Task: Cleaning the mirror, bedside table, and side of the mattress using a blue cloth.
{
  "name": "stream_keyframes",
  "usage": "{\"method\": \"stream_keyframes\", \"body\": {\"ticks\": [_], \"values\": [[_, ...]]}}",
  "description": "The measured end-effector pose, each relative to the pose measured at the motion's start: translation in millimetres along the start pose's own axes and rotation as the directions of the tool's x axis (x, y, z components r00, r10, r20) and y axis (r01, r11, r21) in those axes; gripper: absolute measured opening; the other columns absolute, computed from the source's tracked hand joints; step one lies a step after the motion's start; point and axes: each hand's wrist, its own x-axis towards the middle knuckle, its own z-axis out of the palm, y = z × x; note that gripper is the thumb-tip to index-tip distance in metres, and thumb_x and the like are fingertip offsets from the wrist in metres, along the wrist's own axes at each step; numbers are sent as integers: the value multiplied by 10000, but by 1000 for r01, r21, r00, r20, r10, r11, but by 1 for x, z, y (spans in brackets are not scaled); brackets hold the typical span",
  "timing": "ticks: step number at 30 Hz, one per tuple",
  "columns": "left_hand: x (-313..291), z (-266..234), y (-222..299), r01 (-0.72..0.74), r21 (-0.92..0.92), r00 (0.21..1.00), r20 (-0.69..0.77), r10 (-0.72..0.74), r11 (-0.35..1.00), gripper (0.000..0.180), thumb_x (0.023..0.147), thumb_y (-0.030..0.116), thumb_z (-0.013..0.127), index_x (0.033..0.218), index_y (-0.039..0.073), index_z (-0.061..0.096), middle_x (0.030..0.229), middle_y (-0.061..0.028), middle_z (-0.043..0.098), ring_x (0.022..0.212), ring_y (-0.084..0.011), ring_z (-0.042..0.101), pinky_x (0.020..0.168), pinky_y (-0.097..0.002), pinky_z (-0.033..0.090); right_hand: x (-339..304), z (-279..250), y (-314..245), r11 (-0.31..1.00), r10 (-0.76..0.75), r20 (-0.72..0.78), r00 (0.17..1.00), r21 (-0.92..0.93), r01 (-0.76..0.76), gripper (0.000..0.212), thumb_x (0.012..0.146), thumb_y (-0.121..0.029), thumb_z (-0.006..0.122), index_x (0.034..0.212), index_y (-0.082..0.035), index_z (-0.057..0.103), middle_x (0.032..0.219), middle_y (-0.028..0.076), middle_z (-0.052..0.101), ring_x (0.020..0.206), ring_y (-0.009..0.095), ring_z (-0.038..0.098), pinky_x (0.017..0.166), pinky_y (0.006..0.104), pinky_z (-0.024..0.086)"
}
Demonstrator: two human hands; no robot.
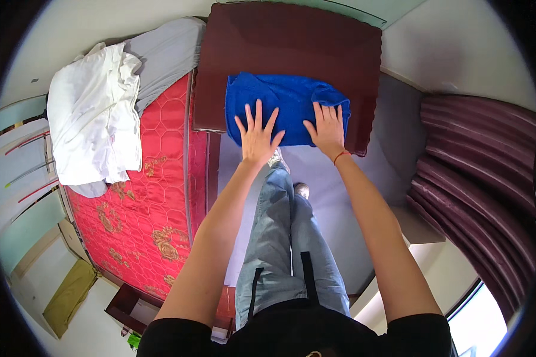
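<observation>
- Nearest: left hand, fingers fanned, and right hand, fingers closer together, rest on a blue towel, seemingly gripping nothing.
- Pressing it smooth seems underway; the next move calls for even palms.
- Soft, rumpled far right, it lies on the near side of a glossy, dark-brown, scallop-edged desk.

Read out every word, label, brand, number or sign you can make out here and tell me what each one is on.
Nothing can be read for certain.
Mattress: gold flower patterns; one smaller, script-like mark is too blurred to read.
Black shirt: a bit of a print at the picture's lower edge, too cut off to read.
Blue cloth and table: no writing shows.
</observation>
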Motion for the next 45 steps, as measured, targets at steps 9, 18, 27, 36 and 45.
{"method": "stream_keyframes", "body": {"ticks": [9,18,27,36,45], "values": [[-363,-97,26,359,-40,522,837,-165,932,692,810,494,719,1422,256,501,1647,-131,94,1469,-527,72,1001,-770,314,-347,-56,-92,847,-281,724,630,496,-192,851,838,-688,600,1467,-138,441,1549,236,310,1428,496,248,1108,614,305],[-450,-210,20,163,-244,345,922,177,956,225,901,239,590,1095,157,668,1095,-113,658,1070,-410,631,725,-474,578,-405,-159,-194,880,-252,863,438,393,-267,176,820,-172,633,983,-110,658,1092,77,680,1072,311,612,883,420,504],[-491,-200,-84,794,-209,-15,932,363,571,294,961,288,594,1188,118,672,973,-127,716,790,-319,719,630,-394,606,-447,-151,-201,424,-262,956,129,234,-875,397,914,-389,677,1156,-75,650,944,113,721,868,239,696,745,371,543],[-329,-20,-117,118,-569,309,800,515,814,349,989,373,520,828,90,647,706,-146,663,643,-360,655,630,-514,496,-363,-22,-168,589,-490,816,-306,51,-807,346,1007,-268,574,1297,-80,595,859,42,665,806,130,676,676,273,515],[-2,18,-35,-492,-358,826,-480,296,793,193,957,65,581,1137,4,621,1103,-197,683,1125,-381,636,1013,-472,477,-97,16,-63,798,58,-212,975,596,83,201,874,15,665,1073,-8,676,1015,135,689,901,239,689,798,327,544]]}}
